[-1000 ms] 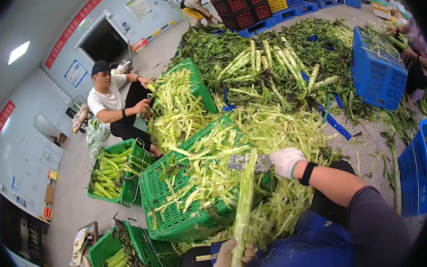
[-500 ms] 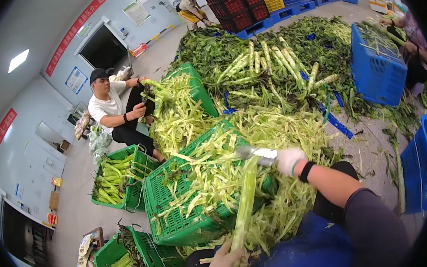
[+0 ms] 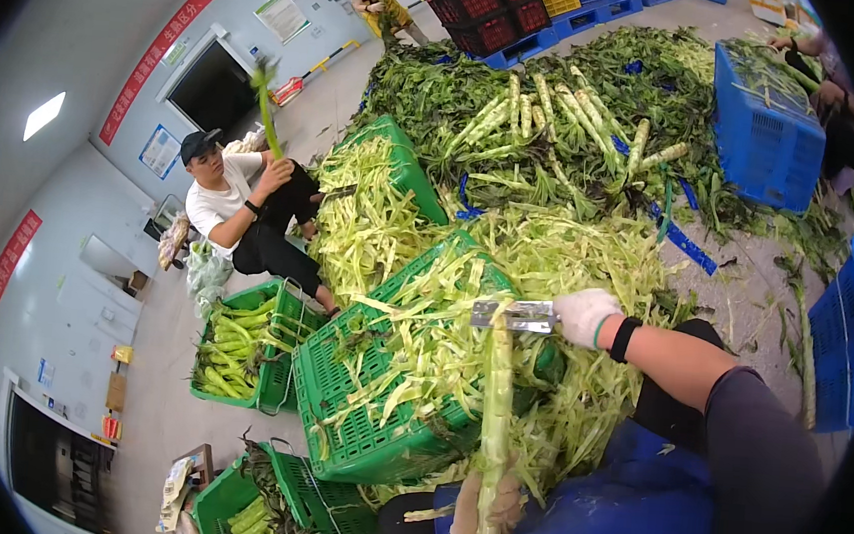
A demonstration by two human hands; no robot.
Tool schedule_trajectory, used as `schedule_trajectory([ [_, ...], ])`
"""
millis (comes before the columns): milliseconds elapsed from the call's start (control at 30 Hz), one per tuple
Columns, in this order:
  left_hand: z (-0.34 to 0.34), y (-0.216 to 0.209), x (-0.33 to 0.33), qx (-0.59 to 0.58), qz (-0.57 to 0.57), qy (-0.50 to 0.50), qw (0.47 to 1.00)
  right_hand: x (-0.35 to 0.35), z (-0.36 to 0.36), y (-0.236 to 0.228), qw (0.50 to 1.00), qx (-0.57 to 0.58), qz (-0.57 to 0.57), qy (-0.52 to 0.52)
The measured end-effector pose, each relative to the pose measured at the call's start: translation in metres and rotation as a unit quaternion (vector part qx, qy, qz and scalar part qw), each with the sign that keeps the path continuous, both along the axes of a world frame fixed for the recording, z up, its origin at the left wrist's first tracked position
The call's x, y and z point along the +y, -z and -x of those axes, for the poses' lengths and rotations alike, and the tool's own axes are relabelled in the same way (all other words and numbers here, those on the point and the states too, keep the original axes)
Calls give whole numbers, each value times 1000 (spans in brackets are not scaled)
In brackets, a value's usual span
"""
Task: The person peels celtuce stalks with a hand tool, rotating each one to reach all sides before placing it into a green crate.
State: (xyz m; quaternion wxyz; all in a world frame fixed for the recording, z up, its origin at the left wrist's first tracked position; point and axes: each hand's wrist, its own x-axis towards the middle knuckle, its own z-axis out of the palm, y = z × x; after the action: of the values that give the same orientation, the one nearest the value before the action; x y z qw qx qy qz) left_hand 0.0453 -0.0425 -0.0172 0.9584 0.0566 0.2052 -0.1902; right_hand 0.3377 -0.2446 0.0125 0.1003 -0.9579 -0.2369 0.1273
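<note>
A long pale-green celtuce stem (image 3: 497, 403) stands nearly upright in front of me, leaning on no visible support but my grip. My left hand (image 3: 476, 512), gloved, is closed round its lower part. In my white-gloved right hand (image 3: 585, 317) is a peeling knife (image 3: 515, 315) with a wide, flat metal blade; its handle is hidden in the fist. The blade lies across the stem's top end. Just beyond the stem, an overturned green crate (image 3: 359, 430) is covered with peeled strips (image 3: 433, 318).
Left of the crate, a green crate (image 3: 285, 356) holds celtuce stems; another green crate (image 3: 217, 512) sits nearer. A seated co-worker (image 3: 228, 186) holds up a stem. Leafy celtuce (image 3: 419, 116) is heaped ahead, with a blue crate (image 3: 773, 144) at far right.
My knife stays by the stem's top, and the blade now shows without blur. The stem's face has turned knobbly towards me. The seated co-worker has lifted a stem upright.
</note>
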Motion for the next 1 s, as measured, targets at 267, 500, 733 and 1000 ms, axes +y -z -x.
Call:
schedule_trajectory([
  [267, 7, 21, 6, -44, 98, -2, 994, 25, 50, 1, 986, -51, -42, -153],
  [500, -5, -35, -28, 95, -191, -60, 975, 2, -26, 31, 996, 20, -41, 73],
  [733, 11, 24, 20, 92, -198, -1, 976, 5, 87, -13, 987, 143, -71, -33],
  [1000, 31, 62, 25, -19, -21, 106, 994, 27, 46, -4, 982, 46, 41, -179],
])
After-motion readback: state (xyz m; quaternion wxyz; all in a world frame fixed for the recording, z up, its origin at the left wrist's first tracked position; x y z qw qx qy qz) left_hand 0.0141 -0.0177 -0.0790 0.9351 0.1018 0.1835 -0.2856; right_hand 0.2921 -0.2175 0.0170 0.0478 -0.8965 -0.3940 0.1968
